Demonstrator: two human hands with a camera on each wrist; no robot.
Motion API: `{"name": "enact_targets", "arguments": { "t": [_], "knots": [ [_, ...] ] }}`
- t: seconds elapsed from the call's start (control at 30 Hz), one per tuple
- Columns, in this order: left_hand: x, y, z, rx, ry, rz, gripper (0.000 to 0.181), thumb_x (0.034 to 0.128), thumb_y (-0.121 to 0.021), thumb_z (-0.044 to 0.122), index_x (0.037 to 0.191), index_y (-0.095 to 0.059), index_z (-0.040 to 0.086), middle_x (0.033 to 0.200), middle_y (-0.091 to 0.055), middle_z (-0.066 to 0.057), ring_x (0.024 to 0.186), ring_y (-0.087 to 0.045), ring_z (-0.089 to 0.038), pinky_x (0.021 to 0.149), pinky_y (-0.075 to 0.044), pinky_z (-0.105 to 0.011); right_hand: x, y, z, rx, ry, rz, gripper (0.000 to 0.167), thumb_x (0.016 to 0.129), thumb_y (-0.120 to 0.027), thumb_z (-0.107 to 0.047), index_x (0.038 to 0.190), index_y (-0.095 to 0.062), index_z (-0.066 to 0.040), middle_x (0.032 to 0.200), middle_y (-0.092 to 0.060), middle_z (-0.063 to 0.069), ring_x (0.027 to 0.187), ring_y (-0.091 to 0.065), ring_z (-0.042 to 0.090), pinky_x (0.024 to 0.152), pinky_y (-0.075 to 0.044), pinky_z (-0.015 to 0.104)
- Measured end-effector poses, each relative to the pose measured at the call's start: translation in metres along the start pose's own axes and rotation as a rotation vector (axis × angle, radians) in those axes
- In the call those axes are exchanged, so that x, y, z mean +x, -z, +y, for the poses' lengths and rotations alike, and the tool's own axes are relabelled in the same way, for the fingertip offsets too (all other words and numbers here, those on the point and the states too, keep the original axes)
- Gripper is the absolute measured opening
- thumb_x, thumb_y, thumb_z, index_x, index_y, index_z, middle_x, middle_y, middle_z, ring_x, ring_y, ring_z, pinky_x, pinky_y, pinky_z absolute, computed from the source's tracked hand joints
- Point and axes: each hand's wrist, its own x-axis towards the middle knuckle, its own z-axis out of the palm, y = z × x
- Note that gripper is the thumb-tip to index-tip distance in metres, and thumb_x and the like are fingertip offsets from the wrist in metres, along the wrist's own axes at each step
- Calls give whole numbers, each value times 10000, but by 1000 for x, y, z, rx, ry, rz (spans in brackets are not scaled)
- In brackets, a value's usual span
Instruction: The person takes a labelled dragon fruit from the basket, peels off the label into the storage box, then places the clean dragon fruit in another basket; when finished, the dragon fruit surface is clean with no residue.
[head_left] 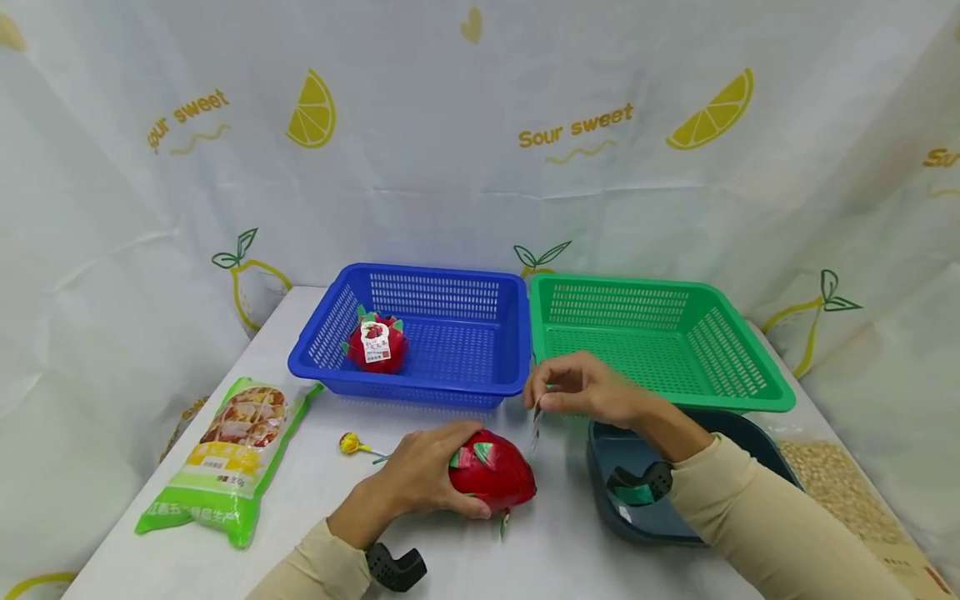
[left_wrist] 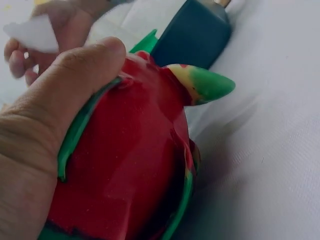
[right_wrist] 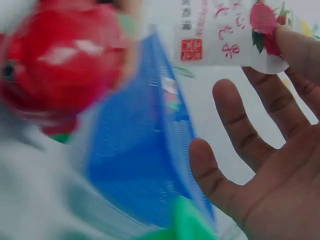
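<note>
On the white table, my left hand (head_left: 420,471) grips a shiny red artificial dragon fruit (head_left: 498,475) with green-tipped scales. In the left wrist view, the thumb presses along the side of the fruit (left_wrist: 125,150). To its right, my right hand (head_left: 588,387) pinches a thin white label sticker (right_wrist: 225,35) between thumb and fingers. The label carries red characters and a dragon fruit picture; it is held apart from the fruit. Its other fingers are spread below the label. A second dragon fruit (head_left: 397,354), bearing a similar label (head_left: 376,342), sits in the blue basket (head_left: 420,390).
A green basket (head_left: 757,402) stands beside the blue one at the back. Under my right forearm is a dark teal basin (head_left: 611,508). A green food bag (head_left: 225,458) and a yellow-red lollipop (head_left: 349,442) lie left; a bag of pale grains (head_left: 840,483) lies right.
</note>
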Motion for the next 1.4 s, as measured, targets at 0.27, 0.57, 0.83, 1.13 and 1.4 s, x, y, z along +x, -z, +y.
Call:
{"name": "enact_targets", "arguments": {
  "t": [0.27, 0.57, 0.83, 1.13, 1.4],
  "knots": [
    [0, -4, -1, 15, -16, 8, 944, 689, -746, 656, 1407, -482, 103, 1345, -547, -11, 1146, -559, -215, 861, -509, -456, -50, 44, -20, 114, -240, -204, 55, 931, -544, 52, 958, -591, 42, 1106, -575, 282, 1041, -532, 420, 858, -488, 469],
    [-3, 0, -1, 23, 14, 8, 950, 691, -749, 649, 1419, -468, 106, 1345, -547, -17, 1160, -547, -223, 861, -509, -465, -103, 62, 10, -30, -642, -260, 220, 869, -637, -115, 1065, -633, -16, 935, -610, 99, 784, -545, 159, 669, -484, 313],
    [-3, -2, -1, 24, 3, 18, 944, 700, -753, 630, 1419, -467, 90, 1351, -542, -29, 1172, -544, -233, 855, -518, -451, -114, 52, 38, -207, -703, -242, 323, 828, -679, -106, 1141, -605, -71, 978, -568, 110, 776, -542, 170, 608, -467, 263],
    [-3, -2, 1, 10, 33, -3, 951, 693, -762, 619, 1428, -459, 97, 1361, -534, -33, 1186, -534, -244, 854, -516, -467, -118, 41, 48, -393, -577, -227, 365, 823, -732, -130, 1165, -604, -121, 863, -552, 21, 738, -504, 101, 606, -454, 246],
    [-3, -2, 1, 16, 30, 0, 948, 696, -753, 629, 1422, -463, 92, 1354, -537, -34, 1175, -540, -239, 849, -519, -464, -117, 28, 51, -563, -618, -144, 537, 799, -788, -211, 1263, -531, -134, 802, -517, -25, 709, -476, 102, 588, -420, 271]
  ]
}}
